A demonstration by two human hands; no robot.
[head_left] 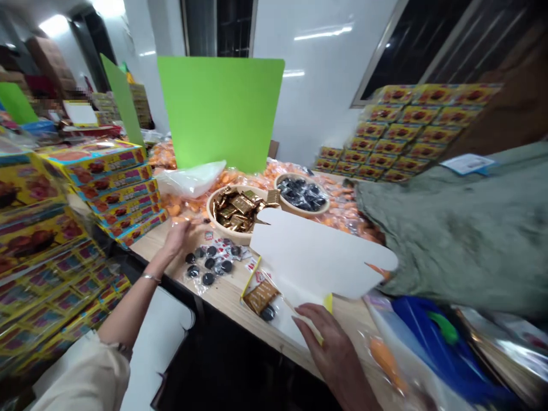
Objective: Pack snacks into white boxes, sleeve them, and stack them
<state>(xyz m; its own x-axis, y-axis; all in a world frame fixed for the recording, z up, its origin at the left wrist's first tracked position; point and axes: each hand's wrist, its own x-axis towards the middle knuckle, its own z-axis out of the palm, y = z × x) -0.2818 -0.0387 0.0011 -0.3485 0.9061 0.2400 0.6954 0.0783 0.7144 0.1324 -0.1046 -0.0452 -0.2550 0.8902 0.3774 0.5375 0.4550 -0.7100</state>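
Observation:
My right hand (327,339) pinches the near edge of an open card box, white inside with yellow edges, whose white flap (317,254) spreads toward the back. Inside the box lie a gold-brown wrapped packet (261,295) and a black disc in clear wrap (268,313). My left hand (174,240) reaches to the orange wrapped pieces (194,204) left of the bowl of gold packets (209,216). Its fingers look curled together; what they hold, if anything, I cannot make out. Several black wrapped discs (209,263) and small printed sachets (222,246) lie between my hands.
Behind stands a bowl of black wrapped pieces (324,205) and an upright green board (220,114). Printed boxes (115,194) are stacked left, more boxes (402,131) at back right. Green-grey cloth (454,228) and a blue object (436,348) lie on the right.

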